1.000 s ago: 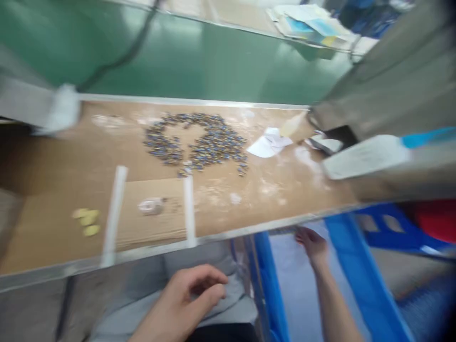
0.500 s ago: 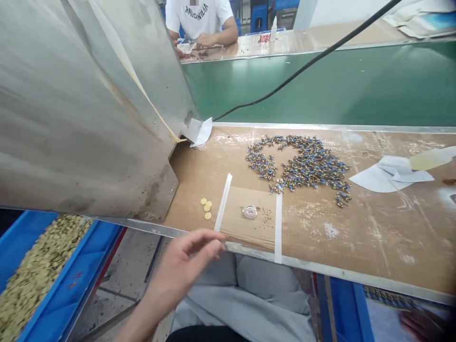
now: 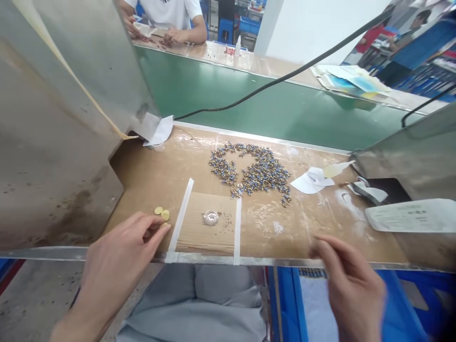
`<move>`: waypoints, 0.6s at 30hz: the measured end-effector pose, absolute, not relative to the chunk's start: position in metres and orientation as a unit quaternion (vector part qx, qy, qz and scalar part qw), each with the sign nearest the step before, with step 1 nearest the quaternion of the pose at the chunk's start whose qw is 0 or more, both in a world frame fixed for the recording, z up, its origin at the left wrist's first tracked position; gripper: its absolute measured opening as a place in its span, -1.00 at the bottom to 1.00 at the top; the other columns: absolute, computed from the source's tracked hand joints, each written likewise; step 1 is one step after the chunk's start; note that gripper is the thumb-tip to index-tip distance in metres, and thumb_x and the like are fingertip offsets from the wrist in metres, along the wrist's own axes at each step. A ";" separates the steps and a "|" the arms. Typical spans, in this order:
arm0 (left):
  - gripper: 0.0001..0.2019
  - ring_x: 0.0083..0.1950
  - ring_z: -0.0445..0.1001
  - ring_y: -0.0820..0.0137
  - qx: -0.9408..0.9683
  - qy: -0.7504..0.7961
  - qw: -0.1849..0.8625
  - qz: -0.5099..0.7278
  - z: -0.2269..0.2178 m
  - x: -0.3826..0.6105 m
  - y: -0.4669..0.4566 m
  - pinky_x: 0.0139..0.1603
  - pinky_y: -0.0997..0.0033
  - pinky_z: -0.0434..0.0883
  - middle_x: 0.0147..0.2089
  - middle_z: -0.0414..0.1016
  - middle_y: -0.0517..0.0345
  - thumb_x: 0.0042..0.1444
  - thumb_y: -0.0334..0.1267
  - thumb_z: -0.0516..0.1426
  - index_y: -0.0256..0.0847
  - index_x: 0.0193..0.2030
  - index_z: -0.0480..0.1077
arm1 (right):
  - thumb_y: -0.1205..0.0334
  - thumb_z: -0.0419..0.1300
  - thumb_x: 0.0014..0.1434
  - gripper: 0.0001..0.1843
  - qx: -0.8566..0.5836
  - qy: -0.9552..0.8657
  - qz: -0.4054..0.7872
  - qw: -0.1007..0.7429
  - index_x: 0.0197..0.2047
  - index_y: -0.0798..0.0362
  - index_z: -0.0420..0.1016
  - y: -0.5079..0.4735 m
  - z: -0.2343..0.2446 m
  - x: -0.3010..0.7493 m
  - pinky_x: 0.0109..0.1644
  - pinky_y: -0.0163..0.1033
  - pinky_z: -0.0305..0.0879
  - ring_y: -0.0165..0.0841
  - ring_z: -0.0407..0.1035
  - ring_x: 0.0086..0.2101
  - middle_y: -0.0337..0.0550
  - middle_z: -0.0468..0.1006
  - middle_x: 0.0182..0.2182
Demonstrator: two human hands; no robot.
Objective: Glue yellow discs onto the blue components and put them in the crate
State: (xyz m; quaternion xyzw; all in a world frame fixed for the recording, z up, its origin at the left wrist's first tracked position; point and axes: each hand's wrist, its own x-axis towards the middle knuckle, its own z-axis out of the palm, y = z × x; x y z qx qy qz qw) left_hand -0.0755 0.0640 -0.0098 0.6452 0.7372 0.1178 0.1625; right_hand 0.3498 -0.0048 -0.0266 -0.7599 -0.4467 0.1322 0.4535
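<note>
My left hand (image 3: 123,247) is at the front left of the worktop, thumb and fingertips pinched over a small yellow disc that they mostly cover. Just beyond the fingertips lie more yellow discs (image 3: 165,214), flat on the board. My right hand (image 3: 351,280) hangs over the front edge at the right, blurred, its fingers closed; whatever they hold is too small or smeared to make out. Between the hands, a round clear and silvery piece (image 3: 211,217) rests on a cardboard pad (image 3: 203,240) with white tape down both sides. Tiny dark specks (image 3: 225,222) are scattered beside it.
A pile of small blue-and-gold parts (image 3: 265,168) spreads behind the pad. Metal housings (image 3: 53,156) wall in the left and right. White paper (image 3: 309,181) and a white strip (image 3: 409,216) lie to the right. A blue bin (image 3: 292,304) stands below; another person works across the green belt (image 3: 213,95).
The view has swung right. My left hand has come onto the worktop and closed at the yellow discs. My right hand has risen from the blue bin to the table edge.
</note>
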 end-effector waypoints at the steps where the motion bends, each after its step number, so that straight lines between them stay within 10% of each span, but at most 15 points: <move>1: -0.75 -0.05 0.76 0.12 0.650 0.731 0.167 0.119 -0.011 -0.078 0.065 -0.20 0.22 0.38 0.07 0.80 0.19 0.58 0.03 0.15 0.09 -0.05 0.64 | -0.12 0.48 0.43 -0.69 -0.722 -0.516 0.191 0.419 0.00 -0.07 0.83 0.015 -0.018 0.332 -0.06 -0.16 0.61 -0.18 0.71 -0.19 -0.12 0.82 -0.17; 12: -0.70 -0.14 0.73 0.16 0.661 0.679 0.215 0.235 -0.028 -0.091 0.044 -0.12 0.32 0.42 -0.05 0.82 0.21 0.51 0.18 0.21 0.08 -0.08 0.63 | 0.30 0.32 0.50 -0.86 -0.638 -0.733 0.165 0.168 -0.16 -0.01 0.70 0.157 0.000 0.236 -0.05 -0.15 0.35 -0.23 0.62 -0.18 -0.13 0.79 -0.17; 18: -0.58 -0.15 0.81 0.19 0.466 0.677 0.465 0.328 -0.024 -0.082 0.033 -0.16 0.43 0.62 -0.13 0.86 0.17 0.30 0.28 0.45 0.00 -0.03 0.69 | 0.41 0.33 0.35 -0.84 -0.650 -0.736 0.150 0.113 -0.26 -0.02 0.65 0.166 0.007 0.230 -0.13 -0.17 0.19 -0.24 0.55 -0.24 -0.15 0.76 -0.26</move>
